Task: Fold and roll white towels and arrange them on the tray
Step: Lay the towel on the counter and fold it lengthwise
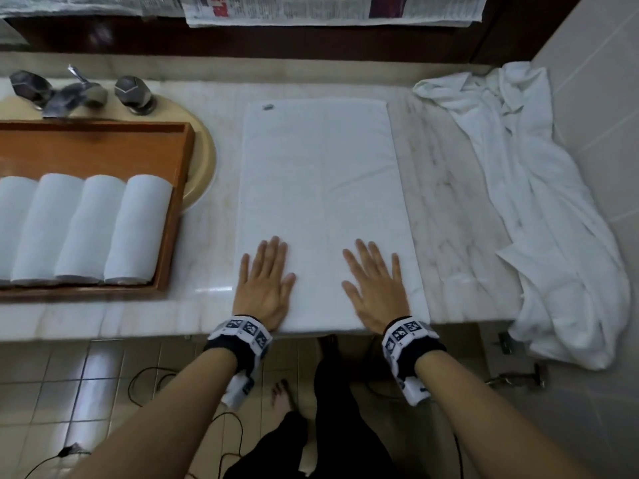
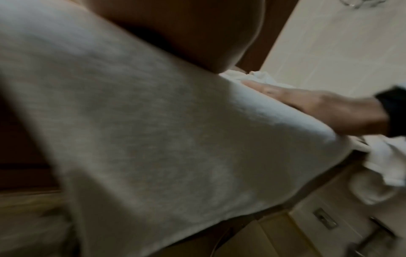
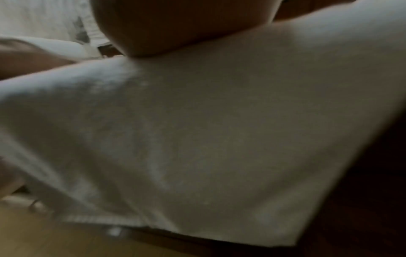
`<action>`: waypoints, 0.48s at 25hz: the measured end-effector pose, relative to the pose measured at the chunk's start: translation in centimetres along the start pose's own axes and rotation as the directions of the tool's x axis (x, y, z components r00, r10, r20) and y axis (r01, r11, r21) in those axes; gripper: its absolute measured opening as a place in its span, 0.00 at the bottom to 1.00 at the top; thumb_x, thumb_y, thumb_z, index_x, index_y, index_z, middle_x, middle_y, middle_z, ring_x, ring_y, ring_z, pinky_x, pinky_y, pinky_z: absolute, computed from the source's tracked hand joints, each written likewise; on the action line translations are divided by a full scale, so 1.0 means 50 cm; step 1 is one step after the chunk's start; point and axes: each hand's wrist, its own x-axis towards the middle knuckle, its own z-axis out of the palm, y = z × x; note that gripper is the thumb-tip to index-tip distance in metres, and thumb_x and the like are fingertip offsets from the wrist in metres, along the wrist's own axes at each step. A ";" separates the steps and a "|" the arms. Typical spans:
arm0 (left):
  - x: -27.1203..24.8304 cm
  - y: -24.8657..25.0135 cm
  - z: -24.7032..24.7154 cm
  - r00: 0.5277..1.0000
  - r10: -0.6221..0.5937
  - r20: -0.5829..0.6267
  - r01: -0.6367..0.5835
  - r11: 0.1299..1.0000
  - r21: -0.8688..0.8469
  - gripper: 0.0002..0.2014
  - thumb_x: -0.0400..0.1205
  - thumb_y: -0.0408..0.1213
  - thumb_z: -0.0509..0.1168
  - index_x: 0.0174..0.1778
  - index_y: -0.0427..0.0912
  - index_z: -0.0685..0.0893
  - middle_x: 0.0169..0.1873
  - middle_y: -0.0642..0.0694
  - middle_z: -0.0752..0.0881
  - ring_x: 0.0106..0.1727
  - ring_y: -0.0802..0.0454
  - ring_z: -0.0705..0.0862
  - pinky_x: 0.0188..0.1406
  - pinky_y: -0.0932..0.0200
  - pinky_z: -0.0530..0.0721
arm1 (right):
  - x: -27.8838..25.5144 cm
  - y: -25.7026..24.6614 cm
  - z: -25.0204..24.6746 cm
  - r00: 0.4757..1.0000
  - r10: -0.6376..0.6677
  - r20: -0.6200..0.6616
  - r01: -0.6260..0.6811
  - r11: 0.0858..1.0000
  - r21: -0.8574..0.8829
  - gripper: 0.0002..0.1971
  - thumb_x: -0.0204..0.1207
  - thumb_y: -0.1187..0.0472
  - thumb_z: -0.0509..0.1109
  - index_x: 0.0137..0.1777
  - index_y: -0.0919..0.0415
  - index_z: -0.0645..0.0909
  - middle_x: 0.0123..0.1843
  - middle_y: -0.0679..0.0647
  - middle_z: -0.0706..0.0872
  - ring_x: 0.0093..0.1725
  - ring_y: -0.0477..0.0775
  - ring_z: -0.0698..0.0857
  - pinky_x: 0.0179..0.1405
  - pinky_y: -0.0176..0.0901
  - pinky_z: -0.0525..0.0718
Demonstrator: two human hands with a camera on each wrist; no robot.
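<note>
White folded towel (image 1: 325, 209) flat on marble table (image 1: 446, 202); L hand (image 1: 264, 286) & R hand (image 1: 375, 288) both spread flat, pressing its near end, gripping nothing; 4 rolled towels (image 1: 83, 229) in wooden tray (image 1: 173, 202)

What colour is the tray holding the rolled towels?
Reddish-brown wood; the tray shows best in the head view.

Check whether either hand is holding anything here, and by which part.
Nothing is held. The left hand and right hand lie flat, fingers straight, on the near end of the folded towel, pressing rather than gripping.
</note>
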 end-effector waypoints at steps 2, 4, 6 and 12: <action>-0.009 -0.054 -0.015 0.996 -0.085 -0.004 0.085 0.996 -0.028 0.33 0.84 0.58 0.30 0.86 0.49 0.38 0.84 0.52 0.36 0.84 0.55 0.33 0.83 0.47 0.32 | -0.016 0.059 -0.007 0.975 0.222 -0.032 -0.221 0.975 0.016 0.32 0.84 0.40 0.39 0.86 0.48 0.43 0.87 0.48 0.38 0.86 0.52 0.38 0.81 0.70 0.38; -0.001 -0.064 -0.034 0.981 -0.194 0.012 0.194 0.980 -0.052 0.33 0.86 0.56 0.33 0.86 0.45 0.38 0.85 0.49 0.36 0.84 0.53 0.34 0.82 0.44 0.31 | -0.004 0.067 -0.023 0.917 0.399 0.017 -0.399 0.915 0.052 0.34 0.84 0.40 0.40 0.86 0.54 0.38 0.87 0.51 0.34 0.85 0.54 0.34 0.78 0.74 0.33; 0.027 -0.028 -0.047 0.981 -0.191 0.036 0.194 0.978 -0.074 0.32 0.88 0.54 0.37 0.86 0.43 0.39 0.85 0.46 0.36 0.85 0.51 0.34 0.82 0.42 0.31 | 0.024 0.027 -0.038 0.953 0.298 0.047 -0.300 0.953 0.046 0.34 0.86 0.42 0.41 0.85 0.56 0.33 0.85 0.51 0.30 0.84 0.54 0.30 0.76 0.74 0.29; 0.166 0.073 -0.081 0.990 -0.054 0.133 0.076 0.983 -0.166 0.29 0.90 0.51 0.37 0.86 0.47 0.41 0.85 0.52 0.36 0.85 0.51 0.35 0.82 0.41 0.33 | 0.175 -0.076 -0.078 0.996 -0.015 0.088 0.003 0.990 0.139 0.30 0.88 0.48 0.45 0.86 0.55 0.40 0.86 0.47 0.33 0.84 0.51 0.33 0.81 0.67 0.35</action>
